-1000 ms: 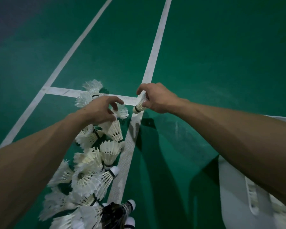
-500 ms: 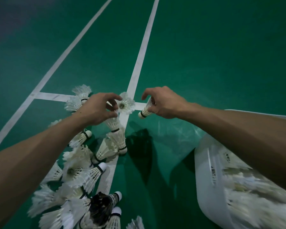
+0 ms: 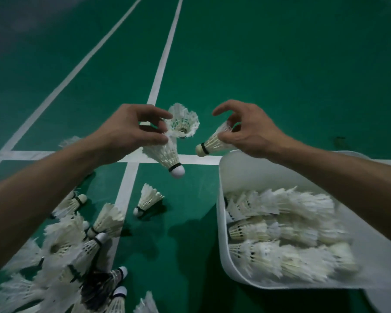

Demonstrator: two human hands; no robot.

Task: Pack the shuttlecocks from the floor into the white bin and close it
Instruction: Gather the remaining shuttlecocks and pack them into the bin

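My left hand (image 3: 131, 132) is raised above the floor and pinches two white shuttlecocks: one hangs cork down (image 3: 167, 155), the other (image 3: 183, 120) faces me with its feathers open. My right hand (image 3: 248, 129) pinches a third shuttlecock (image 3: 212, 143) by its feathers, cork pointing left, just over the far left corner of the white bin (image 3: 222, 224). The bin holds several rows of shuttlecocks (image 3: 287, 233). A loose pile of shuttlecocks (image 3: 77, 245) lies on the green floor at lower left, and a single shuttlecock (image 3: 147, 199) lies apart beside the white line.
Green court floor with white lines (image 3: 160, 71) runs ahead. A dark feathered shuttlecock (image 3: 99, 285) sits in the pile near the bottom edge. A white flat piece (image 3: 384, 299) shows past the bin's near right corner.
Both hands have lifted off the floor with their shuttlecocks and come toward me. The view has swung right, bringing the bin and its contents into sight.
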